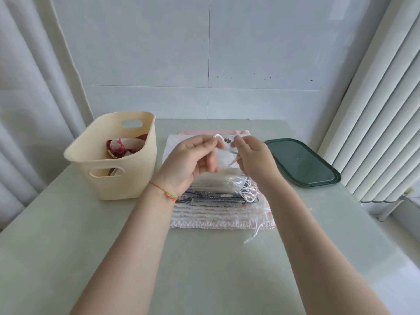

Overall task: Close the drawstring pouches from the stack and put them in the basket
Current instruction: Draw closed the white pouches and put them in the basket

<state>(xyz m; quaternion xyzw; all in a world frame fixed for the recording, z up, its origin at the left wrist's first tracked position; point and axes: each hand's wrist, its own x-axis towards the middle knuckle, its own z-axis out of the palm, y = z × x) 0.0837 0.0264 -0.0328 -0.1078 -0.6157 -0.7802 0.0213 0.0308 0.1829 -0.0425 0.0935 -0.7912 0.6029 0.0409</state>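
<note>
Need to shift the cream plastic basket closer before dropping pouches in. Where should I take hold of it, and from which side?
Grip the cream plastic basket by the oval handle cutout in its near wall, coming from the front. The slot faces the person and is unobstructed; the matching far cutout would mean reaching across the pouches already inside.
</note>
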